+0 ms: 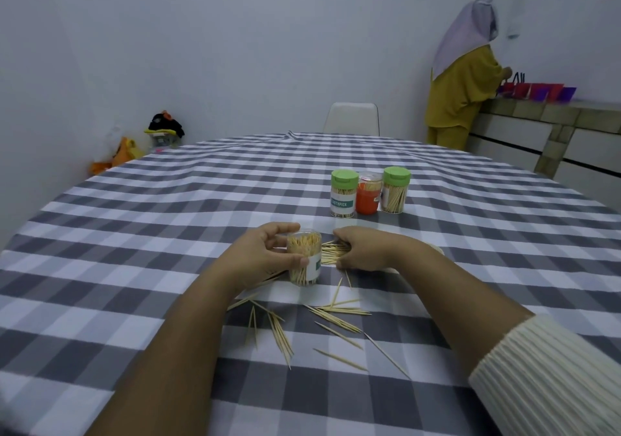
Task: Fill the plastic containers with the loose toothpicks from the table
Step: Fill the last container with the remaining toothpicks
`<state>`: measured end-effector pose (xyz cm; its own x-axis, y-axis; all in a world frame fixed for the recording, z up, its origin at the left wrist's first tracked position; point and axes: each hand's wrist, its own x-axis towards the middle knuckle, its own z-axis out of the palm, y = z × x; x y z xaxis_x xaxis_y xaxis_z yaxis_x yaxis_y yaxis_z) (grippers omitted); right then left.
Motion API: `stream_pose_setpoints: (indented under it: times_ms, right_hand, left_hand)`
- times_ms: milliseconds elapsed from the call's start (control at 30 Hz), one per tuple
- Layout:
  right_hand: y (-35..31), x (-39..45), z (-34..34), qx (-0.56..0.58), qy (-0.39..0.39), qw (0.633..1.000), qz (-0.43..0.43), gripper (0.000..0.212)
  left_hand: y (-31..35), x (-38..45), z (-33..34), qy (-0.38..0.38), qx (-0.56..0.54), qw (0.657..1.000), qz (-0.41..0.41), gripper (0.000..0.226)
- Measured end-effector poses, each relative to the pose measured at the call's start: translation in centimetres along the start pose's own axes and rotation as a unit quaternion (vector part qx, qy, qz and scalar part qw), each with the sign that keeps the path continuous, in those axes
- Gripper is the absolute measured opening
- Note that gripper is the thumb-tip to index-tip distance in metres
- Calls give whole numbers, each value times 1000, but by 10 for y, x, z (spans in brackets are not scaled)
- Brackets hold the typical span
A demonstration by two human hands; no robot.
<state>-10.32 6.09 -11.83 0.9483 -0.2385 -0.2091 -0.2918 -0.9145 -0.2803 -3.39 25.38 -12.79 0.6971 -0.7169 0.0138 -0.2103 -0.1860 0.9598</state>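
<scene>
From the head view, my left hand (268,254) wraps its fingers and thumb round an open, clear plastic cylinder jar with a white label (304,256), standing on the grey-and-white checked bench (134,233) and already well stocked with toothpicks. Just beside it, my right hand (361,250) is curled down over a bundle of pale wooden toothpicks (331,253) lying against the cloth, fingers gathering them; I judge it has hold of them, though the grip itself is partly hidden. More loose wooden toothpicks (336,314) lie scattered nearer to me, between my forearms.

To do this step well, I think I should square the bundle so the sticks lie parallel before lifting, tip the jar slightly toward the right hand, and slide them in end-first; a crooked handful could jam across the mouth or spill. The jar looks nearly full, so small bundles seem wiser.

Further back stand three closed containers touching in a row: a green-lidded clear jar with a teal band (343,195) that reads "TOOTHPICK", the first letter turned partly away; an orange-labelled clear jar (369,196), no writing legible; and a second green-lidded clear jar (396,190), label unreadable. The held jar's label shows a green edge, no words legible
</scene>
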Motion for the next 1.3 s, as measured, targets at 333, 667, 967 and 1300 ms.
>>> stream_pose_setpoints:
  times_ms: [333, 667, 967, 1300]
  right_hand:
    - [-19, 11, 11, -197, 28, 980, -1, 32]
    - [-21, -6, 27, -192, 123, 974, 19, 38]
    - [2, -10, 4, 59, 139, 985, 83, 18]
    - [-14, -27, -11, 564, 256, 784, -40, 21]
  left_hand:
    - [-1, 1, -1, 1, 3, 1000, -2, 56]
    - [1, -3, 2, 7, -3, 1000, -4, 54]
    - [2, 0, 7, 15, -8, 1000, -5, 56]
    - [3, 6, 21, 11, 34, 999, 17, 57]
